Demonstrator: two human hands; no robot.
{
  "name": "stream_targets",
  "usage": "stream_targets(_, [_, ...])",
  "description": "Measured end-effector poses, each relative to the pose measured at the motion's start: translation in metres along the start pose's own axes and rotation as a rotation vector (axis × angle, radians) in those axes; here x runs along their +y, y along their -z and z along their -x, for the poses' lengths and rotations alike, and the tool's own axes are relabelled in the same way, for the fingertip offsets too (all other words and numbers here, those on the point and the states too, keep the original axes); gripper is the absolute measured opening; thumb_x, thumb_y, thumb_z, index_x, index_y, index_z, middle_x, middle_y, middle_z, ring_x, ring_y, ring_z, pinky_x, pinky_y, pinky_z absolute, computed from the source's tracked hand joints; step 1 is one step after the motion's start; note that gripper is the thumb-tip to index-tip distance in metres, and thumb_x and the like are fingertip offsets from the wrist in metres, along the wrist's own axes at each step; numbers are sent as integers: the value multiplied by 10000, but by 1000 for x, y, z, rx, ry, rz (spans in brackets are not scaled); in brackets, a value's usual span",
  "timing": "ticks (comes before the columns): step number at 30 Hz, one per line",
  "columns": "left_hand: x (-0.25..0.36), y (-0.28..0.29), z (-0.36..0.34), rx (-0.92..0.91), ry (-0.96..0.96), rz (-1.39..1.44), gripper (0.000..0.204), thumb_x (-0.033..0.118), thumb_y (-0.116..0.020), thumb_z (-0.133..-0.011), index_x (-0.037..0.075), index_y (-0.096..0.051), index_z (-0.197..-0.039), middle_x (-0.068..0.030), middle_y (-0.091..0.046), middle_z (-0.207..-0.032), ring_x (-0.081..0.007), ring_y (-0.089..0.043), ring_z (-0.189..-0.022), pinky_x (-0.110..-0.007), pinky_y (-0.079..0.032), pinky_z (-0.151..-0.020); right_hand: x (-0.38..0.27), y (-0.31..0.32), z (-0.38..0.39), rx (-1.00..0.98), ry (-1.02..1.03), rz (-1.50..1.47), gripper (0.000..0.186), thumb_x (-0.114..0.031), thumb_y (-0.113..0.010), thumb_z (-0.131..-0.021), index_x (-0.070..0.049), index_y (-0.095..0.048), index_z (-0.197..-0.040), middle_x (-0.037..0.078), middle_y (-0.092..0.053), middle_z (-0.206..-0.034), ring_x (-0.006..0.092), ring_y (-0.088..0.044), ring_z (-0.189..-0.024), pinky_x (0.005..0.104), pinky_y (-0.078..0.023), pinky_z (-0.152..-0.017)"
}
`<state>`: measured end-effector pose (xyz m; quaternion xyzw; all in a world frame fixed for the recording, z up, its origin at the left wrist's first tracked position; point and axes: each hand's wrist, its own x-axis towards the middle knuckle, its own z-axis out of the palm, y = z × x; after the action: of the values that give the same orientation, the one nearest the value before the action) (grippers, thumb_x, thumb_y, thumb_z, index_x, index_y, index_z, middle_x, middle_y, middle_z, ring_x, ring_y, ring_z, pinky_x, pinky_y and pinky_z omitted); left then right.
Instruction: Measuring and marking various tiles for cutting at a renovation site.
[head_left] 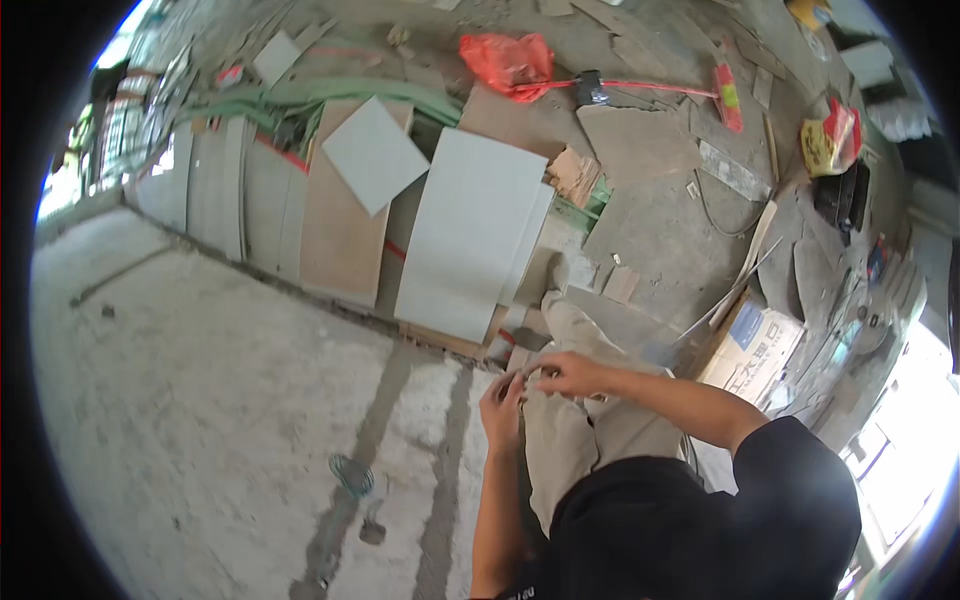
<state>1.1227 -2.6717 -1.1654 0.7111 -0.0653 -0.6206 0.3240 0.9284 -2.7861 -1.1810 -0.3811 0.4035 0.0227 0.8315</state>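
Note:
My left hand (502, 408) and my right hand (568, 376) meet in front of my beige trousers (563, 445). The fingers of both are bent and pinched close together. A small, pale thing may sit between them, but it is too small and blurred to name. Beyond my hands, a large white panel (470, 235) leans over brown boards. A smaller white square tile (376, 155) lies askew on a brown board (345, 240) to its left.
A broom (728, 98) with a red handle lies beyond, near a red plastic bag (507, 62). At the right stand a cardboard box (755, 345) and a yellow-and-red sack (832, 140). Cardboard sheets (640, 140) cover the floor. A greenish round mesh-like thing (352, 474) rests on the concrete at left.

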Motion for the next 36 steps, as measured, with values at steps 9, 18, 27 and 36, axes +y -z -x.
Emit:
stream_targets(9, [46, 15, -41, 180, -198, -166, 364, 274, -703, -1105, -7, -707, -1336, -69, -768, -1089, -125, -714, -899, -277, -560, -785, 78, 67, -10, 425, -53, -274, 448, -168, -645, -997, -56, -670, -1430, 58, -726, -839, 114, -593, -533, 305, -491, -488])
stream_targets(18, [98, -24, -100, -49, -193, -301, 353, 260, -699, -1111, -24, -706, -1320, -64, -767, -1067, -123, -700, -890, -289, -547, -770, 96, 113, -18, 699, -95, -374, 503, -160, -645, -977, -27, -655, -1462, 69, -710, -816, 130, -577, -514, 332, -477, -507])
stream_targets(27, [112, -101, -222, -174, -207, -593, 374, 260, -713, -1094, -50, -723, -1303, -74, -774, -1077, -125, -711, -950, -278, -560, -843, 115, 116, -45, 822, -201, -551, 490, -154, -667, -986, -30, -651, -1460, 65, -704, -817, 120, -573, -514, 322, -472, -501])
stream_targets(36, [59, -176, -332, -108, 45, -329, 376, 314, -697, -1088, -4, -715, -1287, -83, -760, -1099, -160, -701, -999, -351, -544, -878, 98, 181, -170, 1041, -75, -689, 454, -199, -658, -1052, -49, -634, -1480, 27, -662, -790, 100, -551, -582, 308, -457, -542])
